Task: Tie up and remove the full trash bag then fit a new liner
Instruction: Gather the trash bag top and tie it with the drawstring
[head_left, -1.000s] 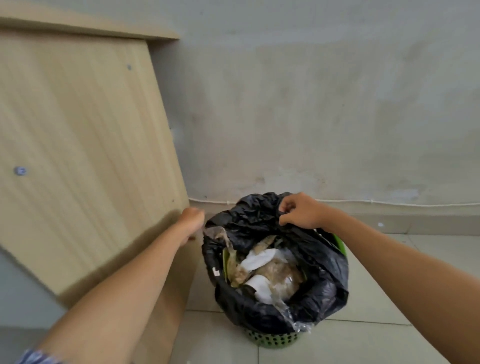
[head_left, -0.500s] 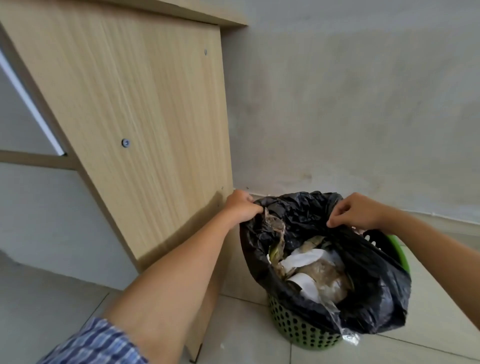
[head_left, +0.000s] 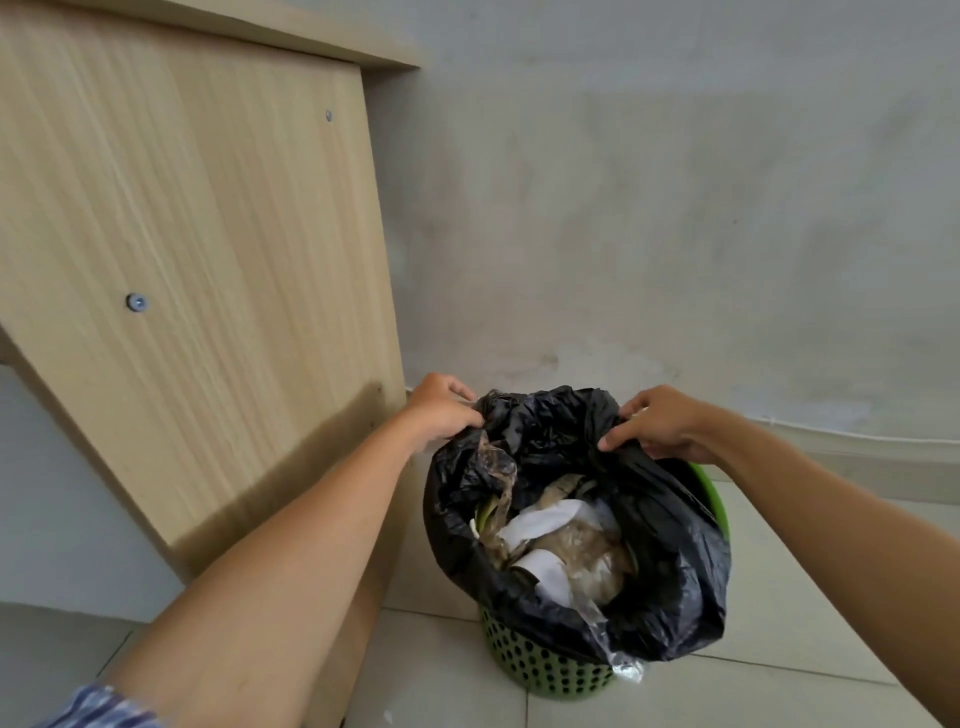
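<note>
The bag (head_left: 670, 566), black and still untied, is seated in the green bin (head_left: 545, 670) on the tiled floor (head_left: 779, 597), just beside the desk panel (head_left: 197, 291) and near the wall (head_left: 649, 208). Its far rim is pinched at the left by the left hand (head_left: 441, 410) and at the right by the right hand (head_left: 657, 423), fingers closed on the plastic. Paper and wrappers (head_left: 561, 545) are seen inside.
</note>
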